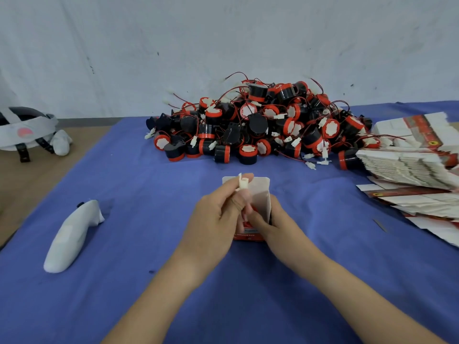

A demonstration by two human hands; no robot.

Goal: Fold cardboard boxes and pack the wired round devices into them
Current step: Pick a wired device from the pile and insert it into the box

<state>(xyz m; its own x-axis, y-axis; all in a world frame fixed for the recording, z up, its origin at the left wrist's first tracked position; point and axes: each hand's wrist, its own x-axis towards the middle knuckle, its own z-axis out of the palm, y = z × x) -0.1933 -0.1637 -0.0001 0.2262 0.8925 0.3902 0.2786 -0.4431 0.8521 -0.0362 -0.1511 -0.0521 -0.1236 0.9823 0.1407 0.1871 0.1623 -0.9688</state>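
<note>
A small red and white cardboard box [259, 194] stands upright at the middle of the blue cloth, its white top flap raised. My left hand [218, 214] pinches a white wire connector [243, 182] just above the box opening. My right hand [270, 219] grips the box's right side, thumb at its front. The device inside is hidden by my hands. Behind lies a big pile of black and red round devices [260, 125] with red wires and white connectors.
Stacks of flat unfolded boxes [409, 165] lie at the right edge of the blue cloth [149, 281]. A white controller [72, 237] lies at the left. A headset with straps [24, 130] rests on the brown table at far left. A white wall stands behind.
</note>
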